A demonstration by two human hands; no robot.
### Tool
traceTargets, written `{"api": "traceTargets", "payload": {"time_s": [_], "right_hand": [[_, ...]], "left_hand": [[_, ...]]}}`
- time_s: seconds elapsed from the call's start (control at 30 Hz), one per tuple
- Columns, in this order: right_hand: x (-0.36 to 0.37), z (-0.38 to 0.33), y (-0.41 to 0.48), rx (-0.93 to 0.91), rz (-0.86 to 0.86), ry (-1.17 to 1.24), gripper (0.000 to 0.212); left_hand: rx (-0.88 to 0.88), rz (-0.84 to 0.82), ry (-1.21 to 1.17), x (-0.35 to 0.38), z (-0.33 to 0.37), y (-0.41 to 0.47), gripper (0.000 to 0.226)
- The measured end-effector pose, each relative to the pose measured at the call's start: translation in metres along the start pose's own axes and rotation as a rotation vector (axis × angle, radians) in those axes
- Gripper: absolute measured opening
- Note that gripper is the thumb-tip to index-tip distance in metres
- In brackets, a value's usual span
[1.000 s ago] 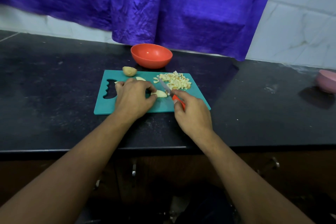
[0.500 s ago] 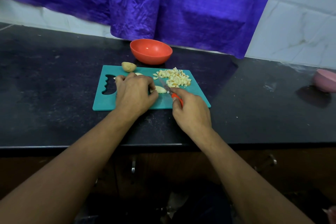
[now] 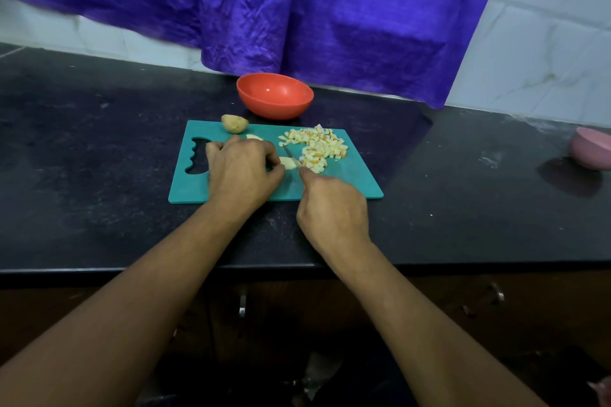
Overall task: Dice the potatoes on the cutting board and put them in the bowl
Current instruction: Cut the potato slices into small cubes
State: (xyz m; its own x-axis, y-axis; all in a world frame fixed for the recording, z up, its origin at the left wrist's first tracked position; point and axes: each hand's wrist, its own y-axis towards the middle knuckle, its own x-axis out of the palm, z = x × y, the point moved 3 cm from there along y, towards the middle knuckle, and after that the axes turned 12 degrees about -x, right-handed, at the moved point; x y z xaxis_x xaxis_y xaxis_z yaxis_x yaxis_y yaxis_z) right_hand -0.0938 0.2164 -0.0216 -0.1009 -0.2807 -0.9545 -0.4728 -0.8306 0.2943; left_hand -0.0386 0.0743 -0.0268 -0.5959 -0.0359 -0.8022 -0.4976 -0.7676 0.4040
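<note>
— Gripping the knife (image 3: 291, 156), our right hand (image 3: 332, 205) is curled tight round the handle, which the fist hides from us. Only the thin blade shows, its edge down on a peeled potato piece (image 3: 288, 163).

— And our left hand (image 3: 243, 172)?

— Fingers bent over that same potato piece, pinching it against the cutting board (image 3: 360, 183) from the left, thumb just beside the blade.

— What do we have around the cut?

— Just right of the blade lies the heap of diced potato (image 3: 319, 147), all of it on the board. Behind our left knuckles a pale peeled slice (image 3: 254, 137) peeks out, mostly hidden by the hand. At the board's far edge, towards the left, sits an unpeeled potato (image 3: 234, 123). The board's cut-out grip shows just left of our left hand.

— The bowl?

— Our red bowl (image 3: 274, 96) stands just beyond the board's far edge, its smooth inside open to view.

— And the surroundings?

— We work on a black stone counter (image 3: 99, 149), speckled and scuffed. A pink bowl (image 3: 591, 149) sits well off to the right, cut by the frame edge. A purple curtain (image 3: 330, 10) hangs over a white tiled wall (image 3: 545, 43), and dark cabinet fronts with metal handles (image 3: 243, 306) run below the counter's near edge.
</note>
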Motion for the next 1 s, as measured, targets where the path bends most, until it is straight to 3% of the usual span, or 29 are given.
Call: {"api": "traceTargets", "payload": {"time_s": [0.2, 0.43, 0.8, 1.0], "right_hand": [[-0.016, 0.015, -0.008, -0.019, -0.02, 0.099, 0.045], [-0.021, 0.017, 0.001, 0.037, 0.152, 0.206, 0.042], [-0.009, 0.005, -0.004, -0.034, 0.011, 0.107, 0.045], [-0.015, 0.004, 0.003, 0.008, 0.171, 0.181, 0.041]], "left_hand": [[-0.01, -0.002, -0.007, -0.001, -0.001, -0.001, 0.016], [-0.011, -0.015, -0.018, -0.001, 0.0, 0.0, 0.015], [-0.028, -0.018, -0.006, -0.002, 0.0, 0.0, 0.014], [-0.018, -0.02, -0.029, -0.001, -0.001, 0.0, 0.014]]}}
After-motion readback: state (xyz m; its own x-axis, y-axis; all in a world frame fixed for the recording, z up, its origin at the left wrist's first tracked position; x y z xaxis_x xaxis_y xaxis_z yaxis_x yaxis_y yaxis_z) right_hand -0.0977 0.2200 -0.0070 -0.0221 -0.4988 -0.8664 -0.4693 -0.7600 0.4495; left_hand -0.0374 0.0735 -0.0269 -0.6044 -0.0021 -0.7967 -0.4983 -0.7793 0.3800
